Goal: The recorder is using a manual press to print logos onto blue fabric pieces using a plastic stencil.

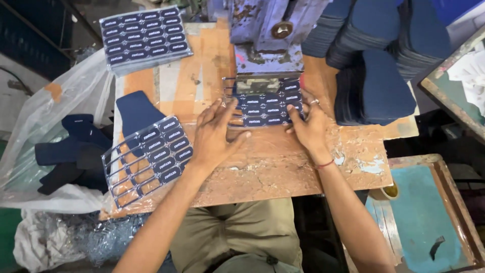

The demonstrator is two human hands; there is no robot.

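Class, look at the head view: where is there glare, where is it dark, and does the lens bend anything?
Head view: glare on the plastic bag at left; upper left corner dark; table edges bow outward, a wide-angle effect; both hands, left and right, look sharp.

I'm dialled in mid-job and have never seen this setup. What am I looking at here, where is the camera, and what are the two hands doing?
There is one picture, from a camera on the person's head, looking down at a worn wooden workbench. No robot is involved: these are bare hands. The left hand and right hand press flat on a clear sheet of dark blue labels that lies under the head of a blue press machine. Neither hand grips anything. A second, partly emptied label sheet lies to the left over a dark blue fabric piece, and a full stack of sheets sits at the far left corner. Stacks of dark blue cut pieces are piled at the right.
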